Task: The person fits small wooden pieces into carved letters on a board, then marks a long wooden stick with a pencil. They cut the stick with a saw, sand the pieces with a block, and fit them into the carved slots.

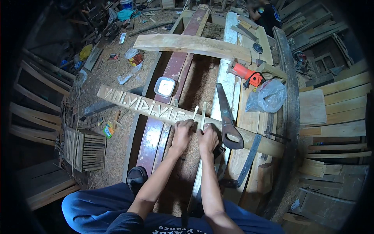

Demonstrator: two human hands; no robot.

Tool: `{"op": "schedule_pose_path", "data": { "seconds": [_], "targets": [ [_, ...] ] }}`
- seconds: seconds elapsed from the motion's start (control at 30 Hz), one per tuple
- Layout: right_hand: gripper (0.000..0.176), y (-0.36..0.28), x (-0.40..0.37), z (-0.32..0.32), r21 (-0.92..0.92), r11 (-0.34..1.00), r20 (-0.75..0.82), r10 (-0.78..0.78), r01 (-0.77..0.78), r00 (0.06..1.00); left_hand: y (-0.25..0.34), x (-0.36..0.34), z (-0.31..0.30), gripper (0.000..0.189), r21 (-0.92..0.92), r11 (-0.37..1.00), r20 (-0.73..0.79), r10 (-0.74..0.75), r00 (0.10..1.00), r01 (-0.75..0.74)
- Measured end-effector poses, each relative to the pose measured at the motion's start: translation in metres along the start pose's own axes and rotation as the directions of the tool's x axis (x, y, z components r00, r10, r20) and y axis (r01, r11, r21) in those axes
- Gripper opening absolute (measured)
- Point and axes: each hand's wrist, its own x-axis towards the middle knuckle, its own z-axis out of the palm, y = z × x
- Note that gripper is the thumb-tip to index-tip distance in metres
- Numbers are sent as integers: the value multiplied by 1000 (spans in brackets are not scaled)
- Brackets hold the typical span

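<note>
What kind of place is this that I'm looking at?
It looks like a woodworking shop, probably a small one. A lettered plank lies across the work supports, with a handsaw and a red power tool close by.

The left hand (184, 132) lies just beside the right hand (207, 137), backs up, fingers curled, the right thumb toward the left hand; 2 bare forearms, left (157, 177) and right (212, 185), converge toward the hands; the legs (93, 204) spread wide behind them.
</note>
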Motion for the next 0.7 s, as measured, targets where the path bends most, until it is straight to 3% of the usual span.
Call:
{"op": "schedule_pose_path", "data": {
  "seconds": [0.13,0.2,0.27,0.33,0.43,0.63,0.7],
  "targets": [
    [33,-1,-3,0,19,1000,-18,-5,6,1000,6,1,-2,38,-54,998,12,-35,999,35],
    [33,0,-4,-2,27,999,-61,-17,18,998,7,2,2,37,-54,997,-86,-68,994,63],
    [33,2,-5,-2,34,999,-95,-32,35,995,7,0,5,37,-43,996,-85,-77,993,74],
    [33,7,-3,-3,109,994,-43,-23,28,999,4,0,8,37,-32,996,-81,-82,993,79],
    [31,3,-5,-9,154,987,-97,-38,53,995,7,3,12,36,-52,992,-112,-122,986,116],
    [30,-6,-10,-14,259,962,-178,-41,87,983,13,2,10,41,-170,961,-150,-244,958,218],
    [30,-7,-8,-15,307,944,-196,-57,116,979,10,4,7,45,-344,918,-257,-293,921,197]
  ]
}}
